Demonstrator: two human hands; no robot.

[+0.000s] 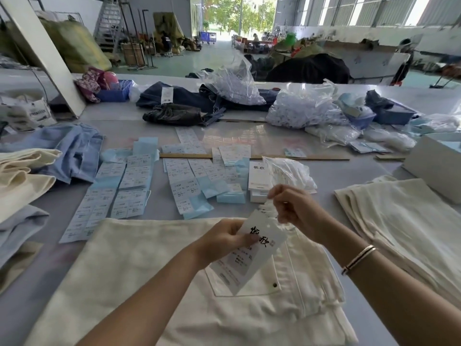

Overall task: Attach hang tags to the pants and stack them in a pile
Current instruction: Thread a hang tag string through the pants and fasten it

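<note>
Pants (154,278), cream, lie flat at the near edge of the table (274,131), back pocket and its dark stud (275,285) facing up. Above them a tag (252,253) is held clear of the cloth, tilted, printed face up, with a small hole near its upper end.

Left hand (222,239): fingers curled, thumb pinching the tag's left edge. Grip looks adequate; the lower half of the tag hangs unsupported.

Right hand (293,207): fingers closed together on a cluster of white plastic fasteners (268,211) at the tag's top end. Whether a single fastener has been separated cannot be told; the detail is too fine.

Step in hand, as judged: threading one fastener through the tag hole before fixing it to the pants.

Recommendations:
- Move the left pinch nearer the hole so that the card does not flex during threading.
- Draw one fastener free of the cluster; two together would jam.
- Keep the printed face outward once the tag hangs.
- Fix the tag at a loop or the waistband, not through the pocket cloth.

Supplies: spare tags (259,178) and a fastener bag (289,172) lie just beyond the hands, mid-table. Size labels (134,182) are spread to their left.

Folded cream pants (404,221) lie near the right edge; that looks the likely pile, though not confirmed.
</note>
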